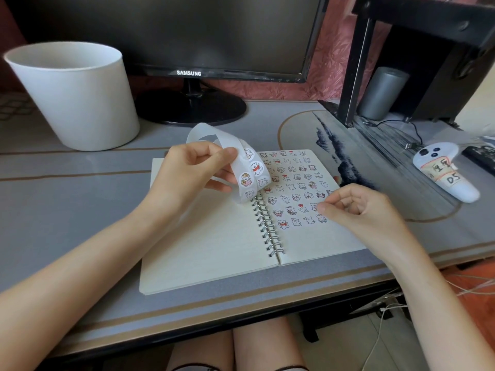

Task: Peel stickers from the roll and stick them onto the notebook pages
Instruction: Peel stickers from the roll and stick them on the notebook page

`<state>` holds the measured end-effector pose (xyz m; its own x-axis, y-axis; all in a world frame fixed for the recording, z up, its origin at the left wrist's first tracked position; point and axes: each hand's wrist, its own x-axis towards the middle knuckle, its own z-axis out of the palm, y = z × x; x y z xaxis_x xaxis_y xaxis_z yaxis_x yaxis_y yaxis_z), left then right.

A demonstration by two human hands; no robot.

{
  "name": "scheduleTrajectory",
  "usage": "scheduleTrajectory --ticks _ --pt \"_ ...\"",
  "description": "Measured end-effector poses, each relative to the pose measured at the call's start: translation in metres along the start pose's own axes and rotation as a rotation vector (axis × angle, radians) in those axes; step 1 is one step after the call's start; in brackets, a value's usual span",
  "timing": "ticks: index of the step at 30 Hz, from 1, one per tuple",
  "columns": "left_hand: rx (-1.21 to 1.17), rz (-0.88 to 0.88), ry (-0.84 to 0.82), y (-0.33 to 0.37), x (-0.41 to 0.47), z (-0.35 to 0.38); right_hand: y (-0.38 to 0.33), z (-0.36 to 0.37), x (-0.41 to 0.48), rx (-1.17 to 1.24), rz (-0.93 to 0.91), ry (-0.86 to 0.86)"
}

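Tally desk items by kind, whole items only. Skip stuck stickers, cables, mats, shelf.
spiral notebook: 1
sticker roll: 1
white bin: 1
Samsung monitor: 1
white handheld controller: 1
grey cylinder: 1
Total: 6

A spiral-bound notebook with cream pages lay open and flat at the centre of the frame. Its silver wire coil ran down the middle on a slight tilt. The left page was blank. The right page carried rows of small cartoon-animal stickers across its upper part, while its lower part was bare. A translucent white sticker strip curled in a loop above the notebook's upper middle, gripped in the left hand. Several round animal stickers showed on its facing side. Its lower end hung down near the top of the coil.
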<state>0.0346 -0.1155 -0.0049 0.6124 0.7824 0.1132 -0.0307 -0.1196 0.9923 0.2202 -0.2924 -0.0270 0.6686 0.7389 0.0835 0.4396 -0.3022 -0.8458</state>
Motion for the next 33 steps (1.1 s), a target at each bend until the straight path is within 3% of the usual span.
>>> scheduleTrajectory --ticks 16,29,33 --pt "0.003 0.01 0.0 0.0 0.0 0.0 0.002 -0.014 0.004 -0.009 0.016 -0.172" --pt "-0.001 0.024 -0.003 0.001 0.0 0.0 0.005 -0.002 0.007 -0.068 0.002 0.012" --pt "-0.01 0.024 -0.008 0.0 0.0 0.0 -0.016 0.003 0.006 -0.012 -0.142 0.087"
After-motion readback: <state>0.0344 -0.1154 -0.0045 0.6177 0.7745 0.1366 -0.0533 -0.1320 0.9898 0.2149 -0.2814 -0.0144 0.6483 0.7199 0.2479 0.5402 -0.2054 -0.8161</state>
